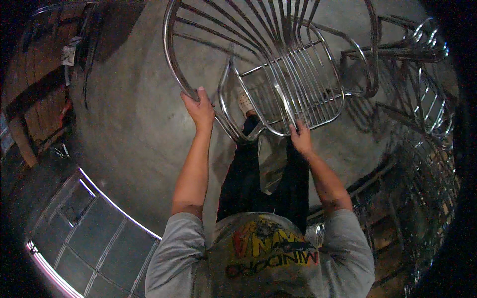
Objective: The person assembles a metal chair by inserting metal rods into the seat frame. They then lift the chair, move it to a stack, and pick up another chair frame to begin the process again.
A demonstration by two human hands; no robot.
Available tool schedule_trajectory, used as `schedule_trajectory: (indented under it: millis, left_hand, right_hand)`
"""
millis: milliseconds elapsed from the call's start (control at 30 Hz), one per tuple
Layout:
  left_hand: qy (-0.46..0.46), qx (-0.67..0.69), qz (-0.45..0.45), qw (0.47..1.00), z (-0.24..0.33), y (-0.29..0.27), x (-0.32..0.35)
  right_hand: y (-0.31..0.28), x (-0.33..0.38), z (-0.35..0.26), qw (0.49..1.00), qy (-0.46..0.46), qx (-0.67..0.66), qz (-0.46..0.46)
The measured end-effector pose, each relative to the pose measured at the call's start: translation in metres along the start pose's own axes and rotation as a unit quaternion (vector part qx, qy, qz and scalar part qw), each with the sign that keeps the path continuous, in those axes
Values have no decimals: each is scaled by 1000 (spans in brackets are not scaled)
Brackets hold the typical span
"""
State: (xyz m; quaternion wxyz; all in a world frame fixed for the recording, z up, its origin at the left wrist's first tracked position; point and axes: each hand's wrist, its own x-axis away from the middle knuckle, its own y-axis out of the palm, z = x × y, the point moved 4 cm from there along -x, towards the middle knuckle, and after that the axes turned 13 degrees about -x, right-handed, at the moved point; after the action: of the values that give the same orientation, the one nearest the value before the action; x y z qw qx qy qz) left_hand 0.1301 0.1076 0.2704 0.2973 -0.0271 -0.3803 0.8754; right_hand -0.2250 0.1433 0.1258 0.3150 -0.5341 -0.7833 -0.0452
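A shiny metal wire chair [278, 64] hangs in front of me over the concrete floor. My left hand [198, 107] grips the curved outer tube of its backrest at the left. My right hand [300, 136] holds the front rim of the wire seat. Both arms reach up from my grey shirt. Through the seat wires I see my shoe [245, 103] and dark trousers below.
More chrome wire chairs [422, 84] stand stacked at the right and run down the right edge. A grated metal panel [94, 233] lies at the lower left. Wooden boards [35, 94] lean at the far left. Bare concrete floor [129, 124] lies between.
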Motion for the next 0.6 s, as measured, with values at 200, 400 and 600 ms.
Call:
schedule_trajectory:
  millis: [200, 400, 600]
  left_hand:
    - [8, 68, -8, 998, -11, 1, 0]
    - [-41, 54, -3, 998, -12, 3, 2]
    - [-11, 55, -7, 998, -10, 3, 3]
  right_hand:
    - [25, -19, -7, 999, 8, 33, -31]
    - [75, -44, -23, 981, 76, 153, -88]
    - [100, -72, -23, 956, 124, 245, -107]
